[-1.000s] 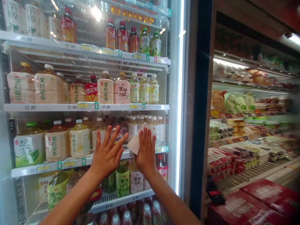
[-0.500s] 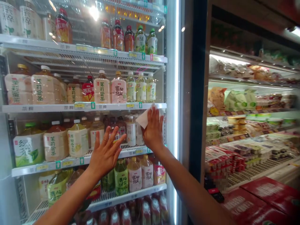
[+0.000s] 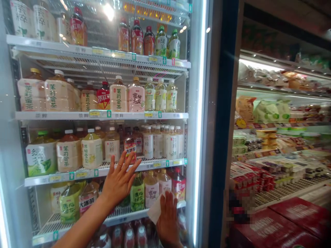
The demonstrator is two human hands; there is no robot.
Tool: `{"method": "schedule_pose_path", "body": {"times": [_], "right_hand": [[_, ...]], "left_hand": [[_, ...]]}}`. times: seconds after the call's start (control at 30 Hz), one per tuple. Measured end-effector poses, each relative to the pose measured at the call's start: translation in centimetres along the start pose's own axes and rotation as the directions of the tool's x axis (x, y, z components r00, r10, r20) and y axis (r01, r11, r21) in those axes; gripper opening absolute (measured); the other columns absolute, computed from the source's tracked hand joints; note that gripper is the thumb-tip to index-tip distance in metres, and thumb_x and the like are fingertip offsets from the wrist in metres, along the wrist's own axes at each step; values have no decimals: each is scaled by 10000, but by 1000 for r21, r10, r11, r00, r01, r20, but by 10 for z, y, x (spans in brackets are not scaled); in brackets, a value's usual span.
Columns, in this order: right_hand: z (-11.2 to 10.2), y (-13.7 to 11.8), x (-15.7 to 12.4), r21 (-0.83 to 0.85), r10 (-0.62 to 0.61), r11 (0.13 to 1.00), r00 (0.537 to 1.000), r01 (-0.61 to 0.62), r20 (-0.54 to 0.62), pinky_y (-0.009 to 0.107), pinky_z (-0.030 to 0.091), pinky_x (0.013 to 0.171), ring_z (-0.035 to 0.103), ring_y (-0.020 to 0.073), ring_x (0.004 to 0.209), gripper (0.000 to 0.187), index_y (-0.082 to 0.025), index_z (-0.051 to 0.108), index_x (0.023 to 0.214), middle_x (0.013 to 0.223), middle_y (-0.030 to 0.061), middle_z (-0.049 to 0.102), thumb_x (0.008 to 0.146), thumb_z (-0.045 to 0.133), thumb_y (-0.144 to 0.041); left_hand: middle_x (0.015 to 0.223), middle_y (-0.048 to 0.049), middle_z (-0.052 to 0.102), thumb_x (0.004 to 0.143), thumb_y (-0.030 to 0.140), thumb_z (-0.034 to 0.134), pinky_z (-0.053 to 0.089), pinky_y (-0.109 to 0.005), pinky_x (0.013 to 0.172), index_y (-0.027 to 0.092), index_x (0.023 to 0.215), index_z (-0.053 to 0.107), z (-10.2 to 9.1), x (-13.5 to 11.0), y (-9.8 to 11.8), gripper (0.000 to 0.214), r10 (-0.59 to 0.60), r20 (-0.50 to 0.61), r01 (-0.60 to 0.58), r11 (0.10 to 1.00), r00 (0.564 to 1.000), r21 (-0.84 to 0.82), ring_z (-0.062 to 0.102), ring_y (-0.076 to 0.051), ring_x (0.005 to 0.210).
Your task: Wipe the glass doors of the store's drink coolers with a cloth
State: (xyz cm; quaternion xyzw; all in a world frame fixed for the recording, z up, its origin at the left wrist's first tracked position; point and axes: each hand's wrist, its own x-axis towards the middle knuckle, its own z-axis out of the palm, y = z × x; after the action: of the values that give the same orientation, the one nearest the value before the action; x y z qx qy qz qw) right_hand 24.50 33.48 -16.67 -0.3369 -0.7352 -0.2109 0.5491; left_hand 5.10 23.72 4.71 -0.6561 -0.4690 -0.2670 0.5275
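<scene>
A tall glass-fronted drinks cooler (image 3: pixel 207 113) fills the view before me, reflections showing on its pane. My left hand (image 3: pixel 120 181) is spread open at the glass, palm forward, in front of the second shelf from the bottom of the bottle rows. Lower and to the right, my right hand (image 3: pixel 168 217) presses a white cloth (image 3: pixel 155 212) flat to the pane, fingers pointing up. The cloth sticks out left of the palm; most of it is hidden. Behind the glass near that hand stand pink-labelled tea bottles (image 3: pixel 151 189) and a red-labelled bottle (image 3: pixel 179 184).
More bottled teas (image 3: pixel 41 156) line the shelves (image 3: pixel 103 115) inside. Right of the dark cooler frame (image 3: pixel 222 103) is an open chilled display with packs of yogurt (image 3: pixel 252 175). Red boxes (image 3: pixel 297 217) are stacked at the lower right.
My right hand has moved down the glass with the cloth, from third-shelf height to the lower bottles. My left hand sits slightly lower in view, still spread. The view has shifted slightly left.
</scene>
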Motion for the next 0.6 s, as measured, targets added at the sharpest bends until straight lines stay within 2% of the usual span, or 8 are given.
{"method": "schedule_pose_path", "body": {"times": [0.03,0.1,0.27,0.33,0.37,0.47,0.53,0.6], "right_hand": [[0,-3,9,13,15,1000,1000,-15,-6,662,199,1274,57,314,1592,963,-170,33,1664,1721,109,35,802,438,-23],[-7,-10,57,34,21,999,999,-20,-38,703,217,1247,57,323,1592,968,-185,-10,1661,1722,112,6,804,402,-3],[-42,-44,254,-44,-151,988,981,147,-126,684,161,1256,-70,305,1598,912,-109,-123,1634,1728,150,-27,903,420,-92],[-49,-60,309,-75,-172,984,972,162,-160,677,145,1259,-93,306,1596,902,-80,-111,1631,1727,174,10,928,449,-143],[-49,-67,325,-85,-166,984,970,153,-176,674,141,1260,-96,309,1596,898,-68,-100,1631,1726,184,25,935,460,-162],[-45,-83,325,-99,-136,988,972,119,-189,662,137,1266,-96,311,1596,890,-58,-96,1630,1727,186,13,937,452,-165],[-36,-90,292,-88,-147,987,976,135,-159,660,145,1269,-90,311,1597,890,-74,-109,1632,1728,167,-29,929,432,-138],[-25,-93,238,-53,-175,984,979,170,-106,673,161,1264,-61,320,1598,889,-98,-102,1638,1725,150,-55,919,421,-109]], "left_hand": [[1690,-64,261,962,379,580,5,-582,1305,303,1595,322,-3,-7,-1,688,-2,6,2,1000,1000,4,93,-296,1603],[1687,-63,272,956,381,592,6,-576,1306,308,1589,339,-9,-15,-8,685,-13,6,13,1000,1000,18,109,-295,1602],[1707,-54,211,969,365,571,-12,-583,1302,326,1593,326,-29,-12,-42,672,-60,-28,61,997,998,55,84,-291,1605],[1718,-49,166,976,349,553,-27,-591,1298,327,1600,305,-36,-11,-55,672,-78,-39,81,994,996,73,58,-293,1607],[1722,-46,149,979,344,546,-33,-590,1297,328,1604,292,-38,-11,-61,674,-89,-47,92,993,995,80,47,-291,1608],[1727,-37,125,981,348,540,-43,-583,1298,332,1611,266,-43,-20,-69,687,-126,-68,131,988,990,84,23,-286,1609],[1725,-41,134,977,353,552,-36,-582,1299,334,1610,270,-44,-28,-69,694,-146,-60,150,986,988,78,32,-290,1608],[1720,-48,160,972,355,565,-24,-581,1301,335,1605,285,-43,-37,-66,693,-163,-39,166,984,986,66,56,-293,1607]]}}
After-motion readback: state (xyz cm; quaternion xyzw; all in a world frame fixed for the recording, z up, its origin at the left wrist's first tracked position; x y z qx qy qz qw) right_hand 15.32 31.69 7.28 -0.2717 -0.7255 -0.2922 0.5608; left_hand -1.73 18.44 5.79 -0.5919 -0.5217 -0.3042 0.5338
